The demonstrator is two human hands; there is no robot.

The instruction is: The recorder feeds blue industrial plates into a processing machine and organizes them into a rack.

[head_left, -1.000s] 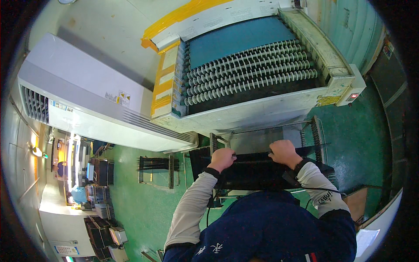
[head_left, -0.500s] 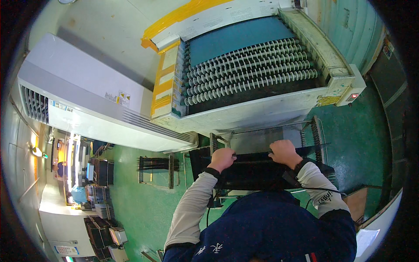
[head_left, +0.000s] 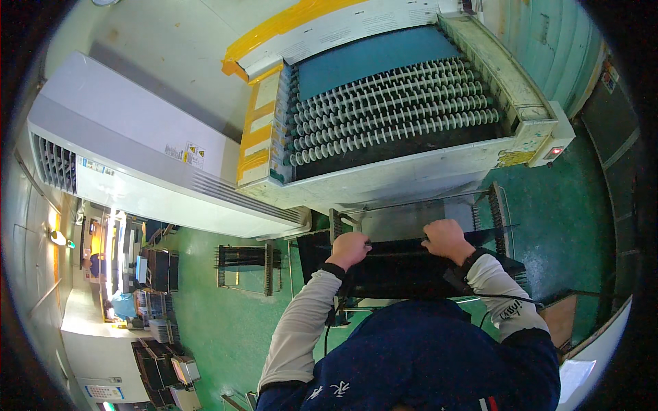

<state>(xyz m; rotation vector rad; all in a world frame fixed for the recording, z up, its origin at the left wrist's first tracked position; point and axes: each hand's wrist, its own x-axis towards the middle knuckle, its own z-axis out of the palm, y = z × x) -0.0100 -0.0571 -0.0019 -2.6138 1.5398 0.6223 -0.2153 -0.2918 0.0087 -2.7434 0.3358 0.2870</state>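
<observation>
My left hand (head_left: 351, 249) and my right hand (head_left: 447, 240) are both closed on the upper edge of a thin dark panel (head_left: 404, 264), spaced well apart along it. Their fingertips are partly hidden behind that edge. The panel sits among other dark sheets at a metal rack (head_left: 498, 212) with slotted, comb-like sides. How many sheets are there I cannot tell, since they merge into one black mass.
Beyond the rack stands a roller conveyor machine (head_left: 397, 175) with rows of white disc rollers (head_left: 397, 116) and a blue panel (head_left: 377, 60) lying on them. A tall white air conditioner (head_left: 151, 144) is on its left. Another rack (head_left: 247, 267) stands on the green floor.
</observation>
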